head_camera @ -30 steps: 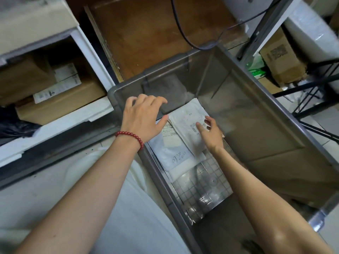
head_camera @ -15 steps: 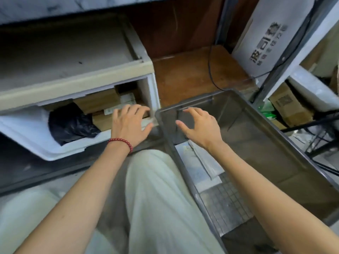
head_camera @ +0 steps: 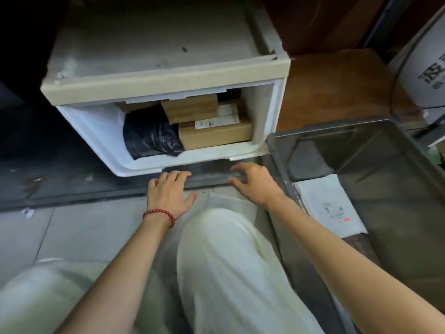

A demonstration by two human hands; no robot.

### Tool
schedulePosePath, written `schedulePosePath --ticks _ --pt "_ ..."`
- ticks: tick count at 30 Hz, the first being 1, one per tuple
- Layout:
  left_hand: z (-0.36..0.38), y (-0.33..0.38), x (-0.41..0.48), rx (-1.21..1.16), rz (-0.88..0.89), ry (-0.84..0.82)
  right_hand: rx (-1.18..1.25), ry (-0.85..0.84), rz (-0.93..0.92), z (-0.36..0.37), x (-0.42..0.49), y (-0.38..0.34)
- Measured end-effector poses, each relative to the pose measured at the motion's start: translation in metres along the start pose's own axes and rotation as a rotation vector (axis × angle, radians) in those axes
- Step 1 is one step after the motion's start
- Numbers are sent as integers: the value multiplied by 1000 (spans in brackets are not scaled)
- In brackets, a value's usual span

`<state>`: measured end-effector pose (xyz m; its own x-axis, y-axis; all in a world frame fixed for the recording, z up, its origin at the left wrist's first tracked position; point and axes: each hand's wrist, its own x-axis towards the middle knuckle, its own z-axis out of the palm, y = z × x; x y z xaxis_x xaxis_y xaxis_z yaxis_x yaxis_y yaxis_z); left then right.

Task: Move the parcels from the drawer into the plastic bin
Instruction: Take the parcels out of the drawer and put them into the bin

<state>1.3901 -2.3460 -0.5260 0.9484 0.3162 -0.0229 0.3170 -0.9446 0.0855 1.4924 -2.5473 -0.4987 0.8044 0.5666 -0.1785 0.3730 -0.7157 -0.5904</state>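
From the head camera, the white drawer stands pulled open under its beige cabinet top, and parcels lie inside it: a black plastic-bag parcel at the left, just beside it a cardboard box with a white label, and a second cardboard box stacked partly on that one. Both hands hover just in front of the drawer's front edge, near each other but apart. The left hand, with a red bead bracelet on its wrist, and the right hand have their fingers spread and hold nothing. At the right of the drawer sits the grey plastic bin on the floor; flat white mailer parcels lie on its bottom. Between the arms a knee in pale trousers shows - it is blurred.
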Motion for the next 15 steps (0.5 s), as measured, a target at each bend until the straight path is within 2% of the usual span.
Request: schedulePosePath --ticks 6,10,15 --pt "65 -11 11 13 49 -158 -87 -259 249 68 23 42" --pt "104 -11 20 -21 31 -277 -57 -345 435 100 27 68" --pt "139 -4 28 -79 -8 -401 -74 -410 526 118 27 97"
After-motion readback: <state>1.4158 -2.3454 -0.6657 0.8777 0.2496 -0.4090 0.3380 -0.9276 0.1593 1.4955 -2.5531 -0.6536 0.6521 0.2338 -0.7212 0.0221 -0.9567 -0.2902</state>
